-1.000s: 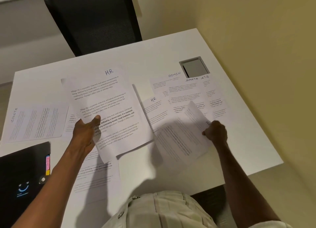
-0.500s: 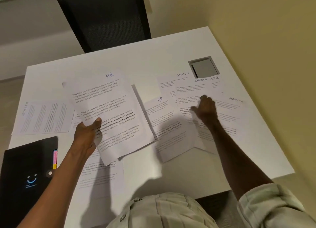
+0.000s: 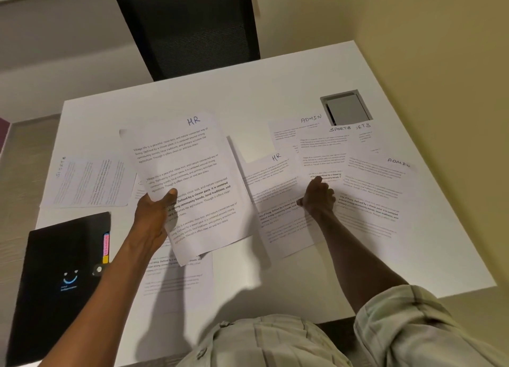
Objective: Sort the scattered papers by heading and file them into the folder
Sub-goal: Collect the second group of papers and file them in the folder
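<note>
Held HR sheet [image 3: 184, 179]: sitting left of centre in the frame, tilted, raised off the table, its handwritten heading at its top edge.
Left hand [image 3: 153, 215]: gripping that sheet at its left edge, thumb lying across the printed side, fingers going behind the paper.
Second HR sheet [image 3: 278, 201]: lying flat at centre right, its upper right part tucked beside a SPORTS sheet [image 3: 325, 151].
Right hand [image 3: 319, 198]: pinching the right edge of the second HR sheet, fingers curling in, knuckles up.
Other papers: an ADMIN sheet [image 3: 292, 135] lying at upper right, another ADMIN sheet [image 3: 377, 193] spreading toward the right edge, one sideways sheet [image 3: 91, 182] lying at the left, one more sheet [image 3: 179, 281] showing under the left forearm.
Folder [image 3: 57, 281]: lying shut at lower left, black, coloured tabs sticking out at its right edge.
Table [image 3: 248, 96]: white, carrying everything, a grey cable hatch [image 3: 345, 107] sitting at its upper right.
Chair [image 3: 187, 27]: black, standing past the far edge, top centre.
</note>
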{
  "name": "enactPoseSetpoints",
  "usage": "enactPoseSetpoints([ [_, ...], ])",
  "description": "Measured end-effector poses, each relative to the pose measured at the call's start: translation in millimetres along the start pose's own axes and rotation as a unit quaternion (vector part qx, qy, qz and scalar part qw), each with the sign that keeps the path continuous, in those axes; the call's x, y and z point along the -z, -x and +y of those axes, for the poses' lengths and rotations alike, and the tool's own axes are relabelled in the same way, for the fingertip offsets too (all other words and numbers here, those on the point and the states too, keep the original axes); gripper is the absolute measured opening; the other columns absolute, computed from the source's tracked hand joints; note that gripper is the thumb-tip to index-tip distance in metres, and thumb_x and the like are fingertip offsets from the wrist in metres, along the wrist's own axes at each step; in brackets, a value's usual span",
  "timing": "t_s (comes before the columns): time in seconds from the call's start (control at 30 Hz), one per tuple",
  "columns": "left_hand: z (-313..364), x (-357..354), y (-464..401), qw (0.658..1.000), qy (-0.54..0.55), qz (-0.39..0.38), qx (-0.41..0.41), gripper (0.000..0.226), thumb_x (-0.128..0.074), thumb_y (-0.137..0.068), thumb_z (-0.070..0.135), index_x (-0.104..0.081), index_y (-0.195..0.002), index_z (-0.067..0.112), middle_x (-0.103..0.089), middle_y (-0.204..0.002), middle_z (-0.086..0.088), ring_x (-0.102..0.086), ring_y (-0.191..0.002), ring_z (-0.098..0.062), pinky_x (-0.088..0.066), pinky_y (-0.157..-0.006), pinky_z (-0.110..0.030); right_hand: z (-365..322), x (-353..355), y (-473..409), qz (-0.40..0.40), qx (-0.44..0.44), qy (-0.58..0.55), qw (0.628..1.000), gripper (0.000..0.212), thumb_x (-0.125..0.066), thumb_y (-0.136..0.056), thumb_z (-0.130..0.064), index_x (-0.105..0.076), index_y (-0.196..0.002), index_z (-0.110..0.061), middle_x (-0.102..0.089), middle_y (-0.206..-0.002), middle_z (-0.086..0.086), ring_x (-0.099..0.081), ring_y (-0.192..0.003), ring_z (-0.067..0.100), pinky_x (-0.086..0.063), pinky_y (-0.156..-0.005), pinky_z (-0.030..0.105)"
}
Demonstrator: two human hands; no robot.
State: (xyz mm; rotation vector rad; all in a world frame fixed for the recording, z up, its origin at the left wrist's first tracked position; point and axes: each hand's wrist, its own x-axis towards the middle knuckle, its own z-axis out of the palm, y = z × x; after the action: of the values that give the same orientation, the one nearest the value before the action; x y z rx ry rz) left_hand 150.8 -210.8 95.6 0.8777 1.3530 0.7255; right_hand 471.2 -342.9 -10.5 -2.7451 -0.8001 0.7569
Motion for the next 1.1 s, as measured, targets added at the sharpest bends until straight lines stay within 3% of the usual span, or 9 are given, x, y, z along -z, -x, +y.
enactPoseSetpoints([
  [0.13, 2, 6, -2, 1.000, -0.008, -0.006, -0.010, 0.014, -0.066, -0.094, 0.009, -0.068, -0.103, 0.020, -0.078, -0.089, 0.004, -0.075, -0.076, -0.015, -0.059, -0.058, -0.031, -2, -2, 3, 0.016, 0.012, -0.036, 0.999, 0.060, -0.080, -0.078, -0.011, -0.042, -0.123, -0.002, -0.069, -0.105, 0.019, -0.065, -0.102, 0.037, -0.053, -0.082, 0.042],
  [0.27, 4, 20, -5, 0.999, -0.040, -0.008, -0.031, 0.011, -0.066, -0.094, 0.011, -0.066, -0.100, 0.020, -0.077, -0.083, 0.005, -0.073, -0.069, -0.012, -0.058, -0.057, -0.028, -5, 0, 9, 0.040, 0.019, -0.097, 0.994, 0.022, -0.062, -0.089, -0.005, -0.056, -0.110, -0.002, -0.067, -0.106, 0.018, -0.066, -0.097, 0.034, -0.056, -0.077, 0.038],
  [0.4, 8, 37, -9, 0.996, -0.071, -0.001, -0.045, 0.017, -0.064, -0.096, 0.011, -0.064, -0.112, 0.016, -0.071, -0.099, -0.002, -0.069, -0.086, -0.021, -0.055, -0.080, -0.039, -20, 17, 24, 0.072, 0.066, -0.172, 0.980, 0.004, -0.061, -0.085, -0.004, -0.060, -0.089, -0.004, -0.068, -0.097, 0.015, -0.063, -0.087, 0.030, -0.049, -0.067, 0.031],
  [0.47, 12, 44, -11, 0.995, -0.076, 0.008, -0.062, 0.020, -0.063, -0.097, 0.011, -0.063, -0.115, 0.017, -0.071, -0.102, 0.000, -0.068, -0.093, -0.023, -0.053, -0.088, -0.041, -30, 31, 39, 0.099, 0.090, -0.190, 0.973, 0.011, -0.062, -0.086, -0.005, -0.054, -0.080, -0.010, -0.067, -0.088, 0.009, -0.062, -0.080, 0.026, -0.045, -0.063, 0.028],
  [0.63, 24, 52, -18, 0.988, -0.119, 0.015, -0.099, 0.013, -0.063, -0.097, 0.017, -0.065, -0.100, 0.029, -0.072, -0.095, 0.010, -0.069, -0.090, -0.017, -0.054, -0.083, -0.037, -60, 79, 90, 0.194, 0.120, -0.199, 0.953, 0.006, -0.058, -0.093, -0.013, -0.058, -0.088, -0.013, -0.070, -0.094, 0.005, -0.067, -0.080, 0.024, -0.055, -0.067, 0.031],
  [0.8, 34, 46, -14, 0.987, -0.107, -0.006, -0.120, 0.017, -0.064, -0.097, 0.017, -0.065, -0.091, 0.034, -0.071, -0.088, 0.017, -0.069, -0.084, -0.008, -0.051, -0.069, -0.025, -82, 127, 147, 0.280, 0.188, -0.276, 0.900, 0.017, -0.061, -0.089, -0.012, -0.053, -0.076, -0.020, -0.058, -0.067, -0.015, -0.057, -0.057, -0.005, -0.035, -0.045, 0.006],
  [0.87, 36, 45, -12, 0.989, -0.088, -0.023, -0.115, 0.017, -0.063, -0.097, 0.016, -0.066, -0.092, 0.032, -0.073, -0.089, 0.013, -0.070, -0.081, -0.008, -0.053, -0.069, -0.025, -90, 138, 163, 0.269, 0.208, -0.329, 0.881, 0.008, -0.066, -0.087, -0.014, -0.060, -0.083, -0.018, -0.062, -0.073, -0.015, -0.059, -0.063, -0.009, -0.037, -0.048, 0.004],
  [0.97, 38, 42, -8, 0.993, -0.041, -0.065, -0.090, 0.016, -0.062, -0.097, 0.009, -0.068, -0.100, 0.024, -0.074, -0.093, 0.006, -0.072, -0.075, -0.006, -0.056, -0.062, -0.020, -101, 136, 176, 0.180, 0.180, -0.426, 0.868, 0.009, -0.072, -0.083, -0.016, -0.067, -0.088, -0.021, -0.073, -0.086, -0.008, -0.069, -0.078, 0.007, -0.051, -0.062, 0.012],
  [1.1, 42, 40, 6, 0.987, -0.015, -0.152, -0.047, 0.028, -0.065, -0.096, 0.010, -0.064, -0.123, 0.013, -0.074, -0.112, -0.006, -0.070, -0.102, -0.022, -0.057, -0.087, -0.037, -113, 106, 191, 0.059, 0.138, -0.506, 0.849, 0.010, -0.072, -0.083, -0.007, -0.071, -0.089, -0.014, -0.076, -0.091, 0.002, -0.073, -0.088, 0.023, -0.058, -0.085, 0.041],
])
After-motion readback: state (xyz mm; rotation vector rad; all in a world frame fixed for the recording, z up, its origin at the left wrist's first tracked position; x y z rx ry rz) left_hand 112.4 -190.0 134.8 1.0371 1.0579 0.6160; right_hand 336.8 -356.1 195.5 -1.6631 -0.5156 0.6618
